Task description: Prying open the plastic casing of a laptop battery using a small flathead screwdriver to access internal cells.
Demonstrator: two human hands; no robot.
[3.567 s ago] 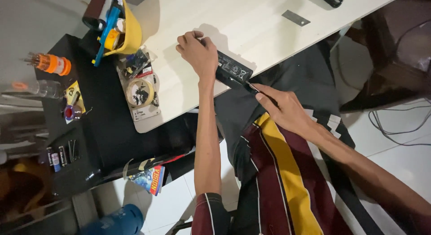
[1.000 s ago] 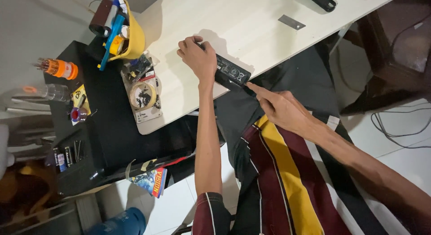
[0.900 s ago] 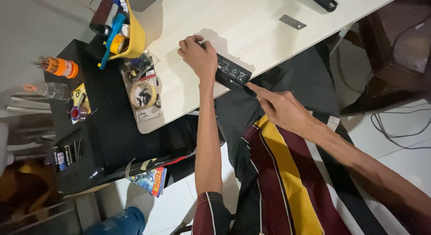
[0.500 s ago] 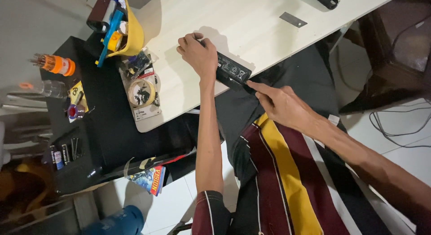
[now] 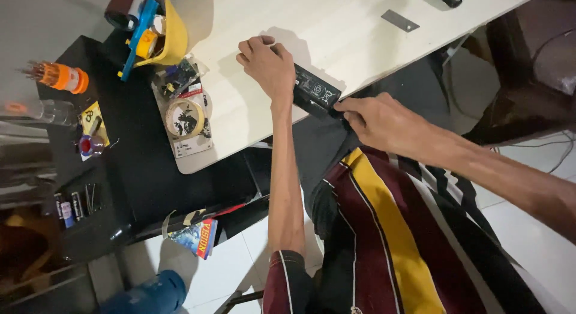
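A long black battery pack (image 5: 316, 90) with white symbols lies across the near edge of the white table (image 5: 336, 32). My left hand (image 5: 267, 63) is closed over its far end and presses it onto the tabletop. My right hand (image 5: 377, 120) grips the near end, which sticks out past the table edge, fingers pinched around it. My striped maroon, yellow and black shirt (image 5: 390, 242) fills the lower right.
A yellow bowl (image 5: 162, 32) with tools sits at the table's left end, beside a clear pack with a tape roll (image 5: 183, 116). An orange-capped screwdriver set (image 5: 60, 77) stands on a black side table (image 5: 132, 170). A grey metal plate (image 5: 400, 20) lies far right.
Both hands stay on the battery pack. The right hand has closed tighter on the near end; the view has shifted slightly.
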